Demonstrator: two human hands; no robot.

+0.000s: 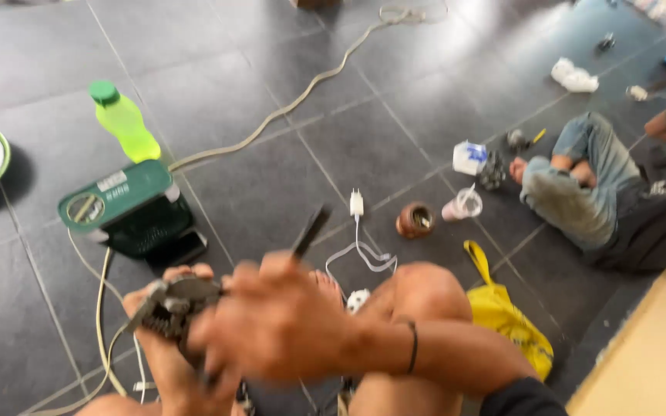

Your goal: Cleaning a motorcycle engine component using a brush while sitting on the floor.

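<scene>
My left hand (165,350) grips a grey metal toothed part (173,304) low at the left of the head view. My right hand (271,323) is blurred by motion, closed around a dark slim tool (311,229) whose tip points up and to the right. The right hand sits right beside the metal part, touching or nearly touching it. My knees (425,289) frame the hands; a black band circles my right wrist.
A green box-shaped device (129,208) stands ahead on the dark tiles with a lime bottle (123,121) behind it. A white charger with cable (358,231), a small brown pot (415,220), a yellow bag (506,316), a long cord (302,92) and another seated person (595,189) lie around.
</scene>
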